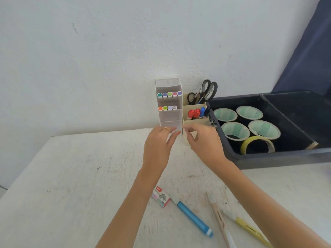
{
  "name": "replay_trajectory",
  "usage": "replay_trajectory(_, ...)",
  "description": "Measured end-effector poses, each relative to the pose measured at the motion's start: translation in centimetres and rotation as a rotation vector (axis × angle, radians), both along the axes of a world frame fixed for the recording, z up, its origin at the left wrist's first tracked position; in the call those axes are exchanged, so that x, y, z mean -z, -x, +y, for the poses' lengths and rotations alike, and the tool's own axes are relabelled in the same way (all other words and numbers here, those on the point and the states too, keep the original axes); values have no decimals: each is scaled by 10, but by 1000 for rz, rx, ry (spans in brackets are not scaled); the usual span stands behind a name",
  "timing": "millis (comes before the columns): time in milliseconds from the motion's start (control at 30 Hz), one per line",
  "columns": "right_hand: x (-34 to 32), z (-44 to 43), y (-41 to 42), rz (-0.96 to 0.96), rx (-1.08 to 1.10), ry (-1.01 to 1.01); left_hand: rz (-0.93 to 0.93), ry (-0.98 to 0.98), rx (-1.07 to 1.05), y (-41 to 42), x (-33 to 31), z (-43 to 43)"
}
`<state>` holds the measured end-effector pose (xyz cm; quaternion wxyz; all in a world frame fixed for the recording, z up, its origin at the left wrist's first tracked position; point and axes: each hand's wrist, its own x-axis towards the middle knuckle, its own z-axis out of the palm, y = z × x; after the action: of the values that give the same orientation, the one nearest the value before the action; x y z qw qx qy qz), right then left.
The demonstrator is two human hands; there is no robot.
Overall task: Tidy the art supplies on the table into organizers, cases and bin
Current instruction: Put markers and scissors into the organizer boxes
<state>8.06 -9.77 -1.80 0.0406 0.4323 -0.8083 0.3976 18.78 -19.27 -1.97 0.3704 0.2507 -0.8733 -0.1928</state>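
A tall white tiered organizer [170, 115] stands against the wall, with pastel-capped markers [169, 94] in its upper two tiers. My left hand [158, 144] pinches its lowest front tier between thumb and fingers. Beside it a cream organizer [194, 108] holds scissors [208, 90] and red and blue markers [198, 112]. My right hand [203, 140] hovers at the cream organizer's low front compartment with curled fingers; whether it holds anything is unclear. Loose on the table near me lie a staples box [161, 196], a blue marker [192, 217], a wooden brush [219, 222] and a yellow pen [250, 230].
A dark bin [268, 161] sits at the right with several tape rolls [235, 130] and a yellow roll [257, 144] inside; its far compartment is dark. The white table [71, 185] meets the wall behind, and its left edge slants toward me.
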Motion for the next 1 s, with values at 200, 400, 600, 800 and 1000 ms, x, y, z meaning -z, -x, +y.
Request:
replay_trajectory(200,17,57,-14,-117,8,2,-86,-143,67,-13,24,56)
replay_trajectory(400,36,116,-21,-210,37,-154,-321,-174,229,-18,48,93)
replay_trajectory(600,55,179,-21,-265,-71,-386,-573,-260,631,-33,48,118)
replay_trajectory(800,68,226,-20,-296,-116,-425,-667,-193,774,-41,51,127)
replay_trajectory(1000,75,234,-28,-299,-81,-308,-733,-50,798,-30,55,135)
